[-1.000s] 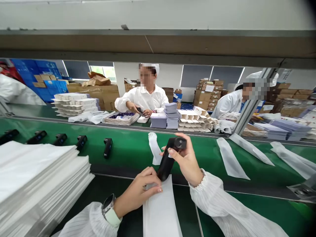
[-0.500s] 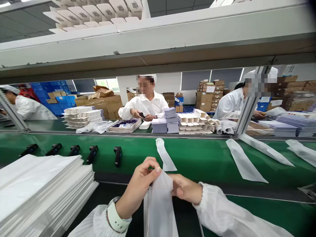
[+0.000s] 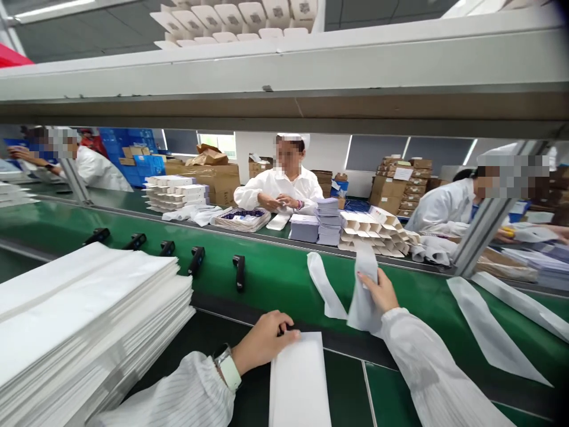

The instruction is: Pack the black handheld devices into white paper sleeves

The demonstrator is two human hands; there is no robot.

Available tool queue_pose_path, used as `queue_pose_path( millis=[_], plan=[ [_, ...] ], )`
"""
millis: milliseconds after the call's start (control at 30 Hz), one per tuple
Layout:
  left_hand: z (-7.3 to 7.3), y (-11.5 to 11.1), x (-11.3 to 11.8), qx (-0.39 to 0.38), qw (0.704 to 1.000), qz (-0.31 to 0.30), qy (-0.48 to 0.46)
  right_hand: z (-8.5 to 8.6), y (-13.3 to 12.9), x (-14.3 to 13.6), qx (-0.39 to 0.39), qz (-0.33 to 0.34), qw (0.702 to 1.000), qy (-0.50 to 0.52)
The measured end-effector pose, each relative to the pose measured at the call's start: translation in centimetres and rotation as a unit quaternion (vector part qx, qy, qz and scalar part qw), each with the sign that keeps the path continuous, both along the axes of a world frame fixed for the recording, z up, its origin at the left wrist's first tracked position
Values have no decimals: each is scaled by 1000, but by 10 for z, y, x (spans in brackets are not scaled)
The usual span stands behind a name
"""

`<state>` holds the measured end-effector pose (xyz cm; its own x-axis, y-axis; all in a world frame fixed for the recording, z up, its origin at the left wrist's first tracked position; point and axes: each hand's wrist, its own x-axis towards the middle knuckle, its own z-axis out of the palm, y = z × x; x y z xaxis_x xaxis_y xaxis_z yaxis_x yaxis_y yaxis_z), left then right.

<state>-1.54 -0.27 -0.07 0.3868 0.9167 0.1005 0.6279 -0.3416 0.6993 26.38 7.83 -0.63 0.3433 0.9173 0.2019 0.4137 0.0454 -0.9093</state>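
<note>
My right hand (image 3: 377, 289) is raised over the green conveyor belt, its fingers closed on a thin, translucent white sleeve (image 3: 365, 302). My left hand (image 3: 265, 339) is lower, its thumb at the top left corner of a narrow pile of white sleeves (image 3: 300, 379). Its fingers are loosely curled, with a gap between thumb and index finger, and nothing shows between them. Just left of the held sleeve, another white sleeve (image 3: 328, 287) lies on the belt. A watch with a pale green strap sits on my left wrist.
A tall stack of white sheets (image 3: 89, 320) stands at left. Several black handheld devices (image 3: 239, 273) lie on the green belt (image 3: 271, 279), with more sleeves (image 3: 493, 332) at right. A shelf (image 3: 284, 71) crosses overhead. Opposite, co-workers in white sit among boxes and booklets (image 3: 329, 222).
My right hand has moved up and right with a sleeve, away from the pile. My left hand has let go of that sleeve and lowered to the pile's corner. The view has shifted left.
</note>
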Motion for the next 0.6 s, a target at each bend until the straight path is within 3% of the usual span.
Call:
queue_pose_path(
  millis=[133,233,267,333,433,533,600],
  plan=[
    [-10,6,-3,-78,996,-46,17,-20,12,29,-73,-73,988,-115],
    [-15,10,-1,-84,996,-37,-4,-11,12,11,-22,-89,963,-255],
    [-18,11,1,-81,996,-28,-13,-3,12,-4,2,-55,955,-292],
    [-22,11,4,-73,997,-8,-32,12,15,-50,23,77,946,-314],
    [-27,9,7,-55,997,9,-54,23,21,-139,3,284,913,-292],
    [-26,4,9,-27,997,3,-72,13,33,-219,-11,319,898,-304],
    [-26,2,10,0,996,-3,-88,1,43,-249,-28,308,902,-301]
  ],
)
